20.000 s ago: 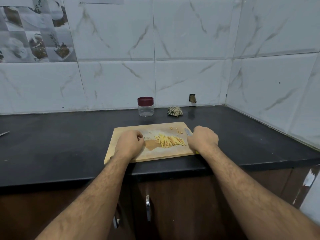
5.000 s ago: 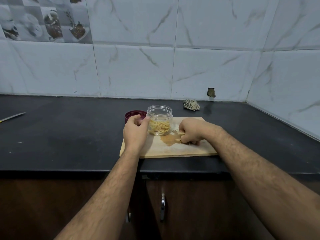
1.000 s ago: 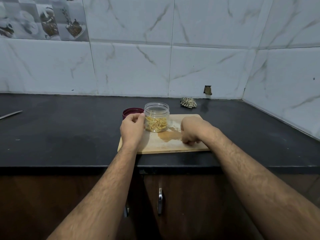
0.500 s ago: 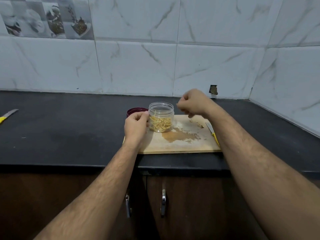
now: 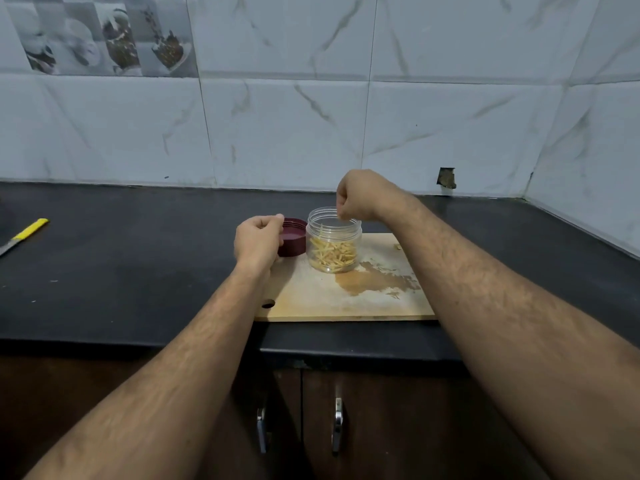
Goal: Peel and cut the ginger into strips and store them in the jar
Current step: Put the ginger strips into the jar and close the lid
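The clear jar (image 5: 334,239) stands open near the back edge of the wooden cutting board (image 5: 346,296), partly filled with ginger strips (image 5: 332,254). The person's right hand (image 5: 360,197) hovers right over its mouth, fingers bunched and pointing down — can't tell if they pinch anything. The left hand (image 5: 258,240) curls around the maroon lid (image 5: 293,236) just beside the jar, at the board's back left corner. A yellow-handled knife (image 5: 22,235) lies well apart on the black counter (image 5: 138,271) — far left edge.
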Available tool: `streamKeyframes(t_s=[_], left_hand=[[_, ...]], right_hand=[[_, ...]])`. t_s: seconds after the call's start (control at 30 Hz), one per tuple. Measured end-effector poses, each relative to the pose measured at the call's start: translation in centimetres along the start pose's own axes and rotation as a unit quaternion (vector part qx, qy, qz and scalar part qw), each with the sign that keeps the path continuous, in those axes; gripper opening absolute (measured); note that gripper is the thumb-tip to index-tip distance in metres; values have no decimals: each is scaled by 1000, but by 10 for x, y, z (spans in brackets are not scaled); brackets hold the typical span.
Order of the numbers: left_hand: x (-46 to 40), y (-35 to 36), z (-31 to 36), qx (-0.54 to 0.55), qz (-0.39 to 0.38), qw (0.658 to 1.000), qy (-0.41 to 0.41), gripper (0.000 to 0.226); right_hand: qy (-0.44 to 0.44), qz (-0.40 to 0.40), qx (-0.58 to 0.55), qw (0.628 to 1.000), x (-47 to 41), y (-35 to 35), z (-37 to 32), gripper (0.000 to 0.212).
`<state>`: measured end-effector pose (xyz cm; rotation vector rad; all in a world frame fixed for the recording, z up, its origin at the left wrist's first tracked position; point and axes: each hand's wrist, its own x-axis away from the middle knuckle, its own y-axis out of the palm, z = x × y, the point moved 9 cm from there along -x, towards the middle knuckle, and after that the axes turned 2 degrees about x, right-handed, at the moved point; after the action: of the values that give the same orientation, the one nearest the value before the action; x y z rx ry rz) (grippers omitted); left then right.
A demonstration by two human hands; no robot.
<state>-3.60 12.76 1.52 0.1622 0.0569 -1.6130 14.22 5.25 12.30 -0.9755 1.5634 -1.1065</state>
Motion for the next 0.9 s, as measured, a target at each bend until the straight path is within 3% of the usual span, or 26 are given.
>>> streamKeyframes(t_s=[0.17,0.3,0.43,0.53,0.63,0.77,0.9], left_hand=[[-20,-23,-1,-110,71,991,17,18],[-26,-36,5,-190,125,973,35,14],[-34,-31,-3,-250,83,965,-8,29],[-35,-22,-6,-271,40,961,-36,37],[-38,-18,-9,-254,17,965,-60,34],[-39,-15,-10,-223,4,971,-87,23],[-34,-16,-6,-209,19,974,-87,19]], right_hand=[[6,38,-45,998,-4,-8,5,21],[42,121,-103,986,-4,-15,26,14],[91,136,-188,969,2,3,53,8],[122,106,-320,933,7,29,67,19],[146,75,-413,896,15,49,71,28],[162,61,-491,854,24,62,71,23],[156,39,-503,849,37,69,63,31]])
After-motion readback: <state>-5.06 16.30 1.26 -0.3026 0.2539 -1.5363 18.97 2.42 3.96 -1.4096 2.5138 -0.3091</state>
